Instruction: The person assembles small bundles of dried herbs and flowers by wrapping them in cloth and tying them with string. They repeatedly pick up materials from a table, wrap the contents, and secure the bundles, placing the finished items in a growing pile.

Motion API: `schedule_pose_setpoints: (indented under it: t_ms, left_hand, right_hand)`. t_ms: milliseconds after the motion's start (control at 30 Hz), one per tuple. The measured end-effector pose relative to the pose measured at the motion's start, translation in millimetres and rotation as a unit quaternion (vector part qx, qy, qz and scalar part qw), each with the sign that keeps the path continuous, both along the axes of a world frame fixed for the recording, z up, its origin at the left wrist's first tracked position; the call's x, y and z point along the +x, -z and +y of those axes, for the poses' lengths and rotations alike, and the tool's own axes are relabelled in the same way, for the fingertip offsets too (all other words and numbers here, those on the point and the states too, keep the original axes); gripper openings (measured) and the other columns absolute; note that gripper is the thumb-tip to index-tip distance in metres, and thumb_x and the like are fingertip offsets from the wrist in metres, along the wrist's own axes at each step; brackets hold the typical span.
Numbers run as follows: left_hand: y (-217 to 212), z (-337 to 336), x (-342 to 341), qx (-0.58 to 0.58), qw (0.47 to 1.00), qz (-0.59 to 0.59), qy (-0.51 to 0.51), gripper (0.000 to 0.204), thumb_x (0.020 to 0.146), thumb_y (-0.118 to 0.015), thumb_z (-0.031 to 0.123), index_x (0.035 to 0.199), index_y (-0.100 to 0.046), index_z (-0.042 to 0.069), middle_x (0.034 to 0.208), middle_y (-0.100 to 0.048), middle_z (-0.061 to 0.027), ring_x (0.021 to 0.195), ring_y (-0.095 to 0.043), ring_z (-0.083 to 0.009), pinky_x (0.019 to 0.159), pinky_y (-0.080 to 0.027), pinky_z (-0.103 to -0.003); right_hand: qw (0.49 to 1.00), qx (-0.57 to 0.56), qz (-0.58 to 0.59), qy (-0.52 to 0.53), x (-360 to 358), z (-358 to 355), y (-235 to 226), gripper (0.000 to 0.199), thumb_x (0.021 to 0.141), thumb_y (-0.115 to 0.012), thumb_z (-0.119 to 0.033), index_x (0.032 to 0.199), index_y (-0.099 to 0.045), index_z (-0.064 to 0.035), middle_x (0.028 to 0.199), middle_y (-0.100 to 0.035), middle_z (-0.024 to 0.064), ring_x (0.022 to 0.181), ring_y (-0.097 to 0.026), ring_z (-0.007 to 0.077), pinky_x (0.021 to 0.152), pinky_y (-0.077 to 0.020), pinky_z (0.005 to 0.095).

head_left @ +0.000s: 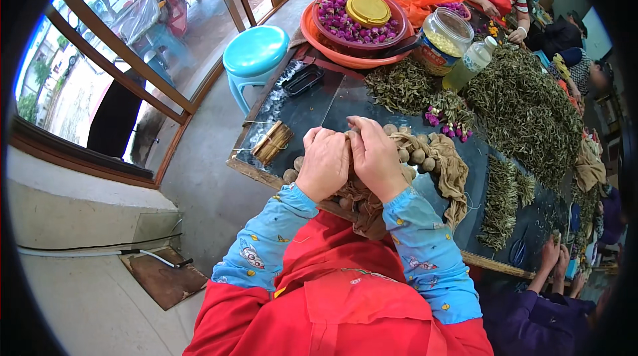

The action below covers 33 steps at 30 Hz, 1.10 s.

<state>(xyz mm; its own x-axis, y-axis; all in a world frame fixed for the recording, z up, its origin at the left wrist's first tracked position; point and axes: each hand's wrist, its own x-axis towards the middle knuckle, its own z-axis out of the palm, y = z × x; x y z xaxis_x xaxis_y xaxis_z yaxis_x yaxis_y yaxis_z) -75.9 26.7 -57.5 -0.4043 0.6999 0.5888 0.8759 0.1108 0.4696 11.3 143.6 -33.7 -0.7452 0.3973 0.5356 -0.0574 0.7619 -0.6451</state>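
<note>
My left hand [325,163] and my right hand [377,161] meet at the table's near edge, fingers curled closed and thumbs side by side. They grip part of a long brown cloth strand with round balls in it. Just what lies between the fingers is hidden. Several brown balls [417,156] bulge beside my right hand, and a few more show to the left of my left hand. The strand's loose cloth end [452,173] trails to the right over the table. Below my hands, more of the brown cloth hangs over the edge.
Left of my hands lies a tied bundle of sticks [272,143]; a black tray [303,80] is beyond. Purple buds fill a red basin [319,24]. A jar [444,44], a bottle [470,64] and dried-leaf heaps [525,110] stand right. A blue stool [256,52] is left. Other people work along the table.
</note>
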Motion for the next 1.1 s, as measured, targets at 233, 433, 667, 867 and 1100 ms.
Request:
schedule_pose_setpoints:
  t_ms: [233, 433, 667, 867, 1100]
  left_hand:
    - [1.6, 0.4, -6.1, 0.005, 0.965, -0.263, 0.014, 0.019, 0.098, -0.047, 0.016, 0.088, -0.054, 0.002, 0.08, -0.057, -0.0178, 0.082, -0.056, -0.0395, 0.076, -0.043, -0.048]
    - [0.0, 3.1, -1.9, 0.057, 0.958, -0.277, 0.052, 0.016, 0.096, -0.046, 0.012, 0.089, -0.054, 0.0, 0.083, -0.057, -0.0206, 0.082, -0.055, -0.0424, 0.075, -0.043, -0.048]
    - [2.1, 3.6, 3.8, 0.088, 0.994, 0.056, 0.024, 0.006, 0.084, -0.06, 0.007, 0.081, -0.057, 0.003, 0.081, -0.056, -0.0128, 0.084, -0.056, -0.0333, 0.085, -0.04, -0.048]
    - [15.0, 15.5, -9.5, 0.039, 0.999, -0.007, -0.002, 0.011, 0.091, -0.054, 0.006, 0.08, -0.056, 0.005, 0.074, -0.055, -0.0115, 0.076, -0.054, -0.0355, 0.075, -0.041, -0.047]
    - [10.9, -2.1, -28.8, 0.163, 0.823, -0.539, 0.075, 0.032, 0.107, -0.044, 0.023, 0.12, -0.061, -0.001, 0.102, -0.063, -0.0024, 0.092, -0.057, -0.0105, 0.087, -0.045, -0.025]
  right_hand:
    - [0.966, -0.251, 0.003, -0.06, -3.7, 2.0, 0.9, 0.043, 0.096, -0.062, -0.018, 0.132, -0.051, 0.0018, 0.119, -0.065, 0.018, 0.107, -0.064, 0.0299, 0.088, -0.0509, 0.0377]
    - [0.992, -0.122, 0.008, -0.008, -5.0, -3.1, 10.1, 0.044, 0.096, -0.061, -0.023, 0.134, -0.052, -0.0027, 0.108, -0.069, 0.016, 0.099, -0.066, 0.0296, 0.087, -0.0507, 0.038]
    - [0.98, -0.197, -0.014, 0.036, -4.9, -3.8, 6.5, 0.033, 0.086, -0.073, -0.034, 0.093, -0.069, -0.0026, 0.083, -0.069, 0.0175, 0.072, -0.068, 0.0317, 0.066, -0.0521, 0.0369]
    - [0.962, -0.27, -0.004, 0.036, 19.2, 17.2, 3.3, 0.028, 0.088, -0.072, -0.024, 0.102, -0.068, -0.0008, 0.085, -0.07, 0.0108, 0.078, -0.066, 0.02, 0.07, -0.0524, 0.0322]
    - [0.928, -0.147, -0.088, 0.33, 204.4, 99.0, 5.2, 0.021, 0.09, -0.066, -0.019, 0.099, -0.07, -0.0007, 0.091, -0.072, 0.0164, 0.079, -0.07, 0.0243, 0.072, -0.0541, 0.0345]
